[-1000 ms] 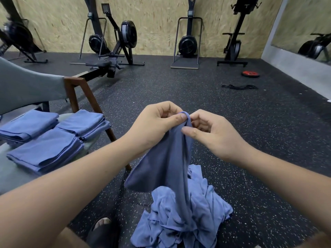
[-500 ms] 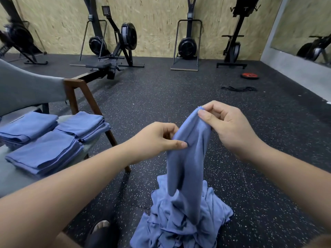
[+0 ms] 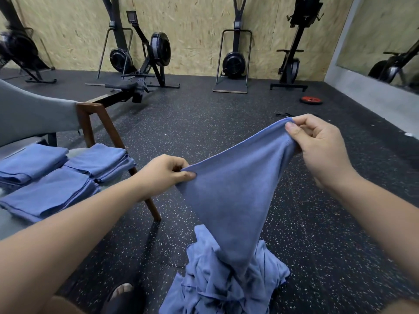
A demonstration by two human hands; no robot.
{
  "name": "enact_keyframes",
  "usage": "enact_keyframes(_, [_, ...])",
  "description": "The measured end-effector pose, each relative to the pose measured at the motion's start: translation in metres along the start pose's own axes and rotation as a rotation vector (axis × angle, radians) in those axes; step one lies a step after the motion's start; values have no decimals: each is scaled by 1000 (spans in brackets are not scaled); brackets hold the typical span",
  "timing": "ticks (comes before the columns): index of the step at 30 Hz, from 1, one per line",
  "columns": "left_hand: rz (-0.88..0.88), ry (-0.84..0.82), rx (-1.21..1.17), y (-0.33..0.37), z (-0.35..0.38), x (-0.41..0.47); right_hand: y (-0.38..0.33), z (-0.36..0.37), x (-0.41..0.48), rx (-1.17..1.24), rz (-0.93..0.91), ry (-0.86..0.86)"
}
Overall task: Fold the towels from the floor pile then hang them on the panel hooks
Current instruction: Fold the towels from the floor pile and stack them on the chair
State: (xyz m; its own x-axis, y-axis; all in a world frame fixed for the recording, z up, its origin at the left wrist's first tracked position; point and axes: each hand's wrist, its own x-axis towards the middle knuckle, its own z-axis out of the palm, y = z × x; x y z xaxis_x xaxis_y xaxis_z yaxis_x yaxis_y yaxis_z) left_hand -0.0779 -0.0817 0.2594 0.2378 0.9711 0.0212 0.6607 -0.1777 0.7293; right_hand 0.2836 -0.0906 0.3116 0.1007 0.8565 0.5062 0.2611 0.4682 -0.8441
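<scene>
Both the left hand (image 3: 166, 172) and right hand (image 3: 317, 146) pinch one towel (image 3: 229, 196) edge; its tail, still in the pile (image 3: 226, 284), risks dragging others up.

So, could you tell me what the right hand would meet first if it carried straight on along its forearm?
Past the blue towel it pinches, the right hand has only rubber floor ahead, then probably the upright fan-wheel machine at the wall, though depth is unclear.
</scene>
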Motion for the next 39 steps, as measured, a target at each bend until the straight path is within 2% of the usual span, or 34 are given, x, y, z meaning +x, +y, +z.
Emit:
enact_keyframes(4, [-53, 130, -181, -1, -11, -1, 2, -9, 5, 23, 21, 86])
enact_keyframes(9, [-169, 220, -577, 10, -9, 1, 4, -8, 6, 25, 29, 144])
enact_keyframes(13, [-169, 291, -737, 30, -3, -2, 0, -2, 4, 36, 65, 172])
enact_keyframes(22, [-82, 155, -762, 78, 19, -15, -9, 35, -24, 35, 85, -2])
enact_keyframes(27, [9, 76, -660, 92, 28, -22, -19, 51, -38, -5, 29, -113])
enact_keyframes(32, [45, 135, -654, 99, 30, -25, -25, 63, -50, 16, -12, -220])
enact_keyframes(39, [110, 276, -588, 104, 30, -27, -26, 68, -55, 34, -39, -243])
